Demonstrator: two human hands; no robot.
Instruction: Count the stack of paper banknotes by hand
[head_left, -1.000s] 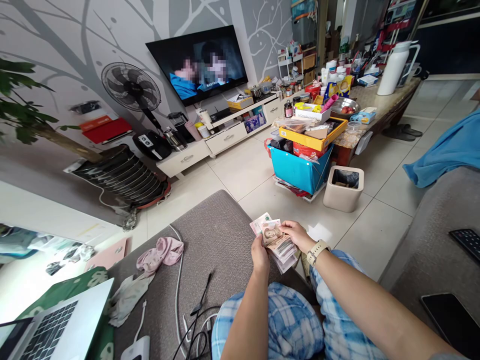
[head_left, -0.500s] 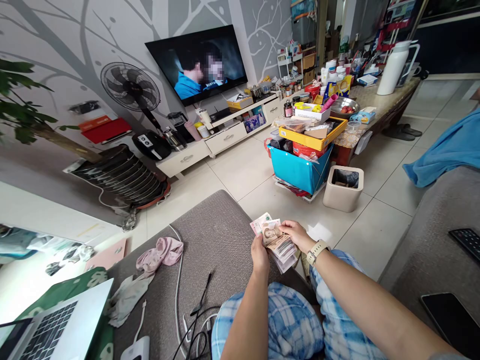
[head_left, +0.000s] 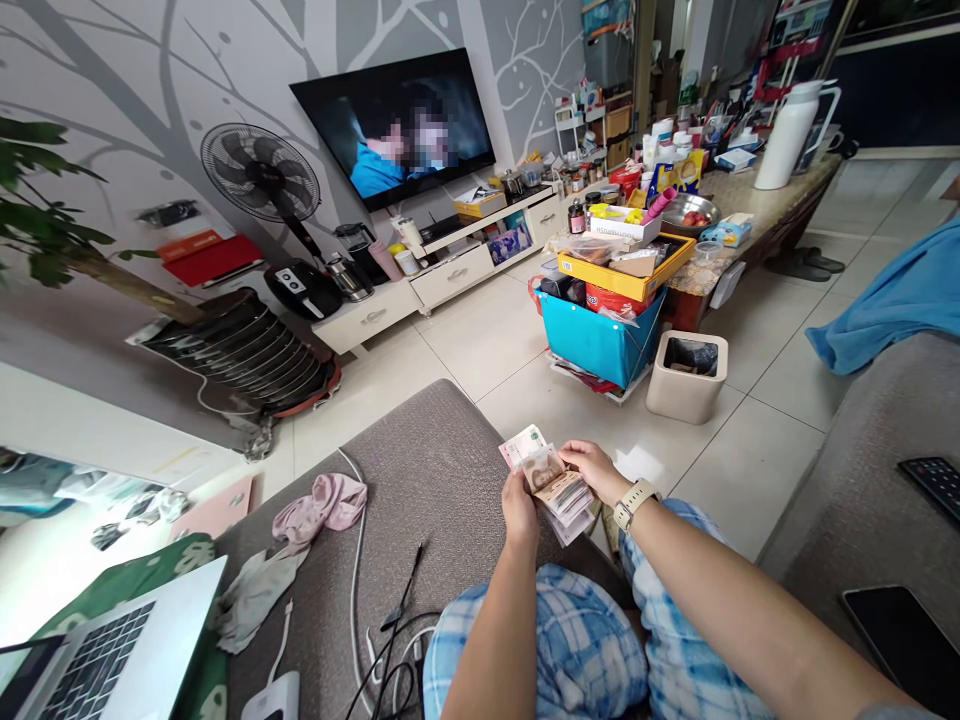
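Largest item at the work position: a grey couch [head_left: 435, 470]. The wearer's checked trousers [head_left: 570, 640] show in front of it, legs bent. A laptop [head_left: 127, 650] stands at the left, and a pink cloth [head_left: 322, 510] lies on the couch.

Both hands are together just beyond the knees. The right hand [head_left: 589, 468], with a pale watch [head_left: 636, 503] at the wrist, has its fingers drawn in and pinching the upper right edge of the paper. The left hand [head_left: 519, 508] is closed on the left edge, thumb along the near face; its remaining fingers are largely hidden, so their exact spread cannot be told.

The item held is a bundle of banknotes [head_left: 568, 496], located between the two hands, over the right edge of the couch. The notes are bent and fanned. A portrait note [head_left: 543, 467] faces up, with a paler note [head_left: 525, 445] projecting behind it.

Compared with half a second ago: the television [head_left: 397, 125] shows a slightly altered picture; both hands hold the same position; the portrait note's upper edge sits lower and curls, exposing more of the paler note.
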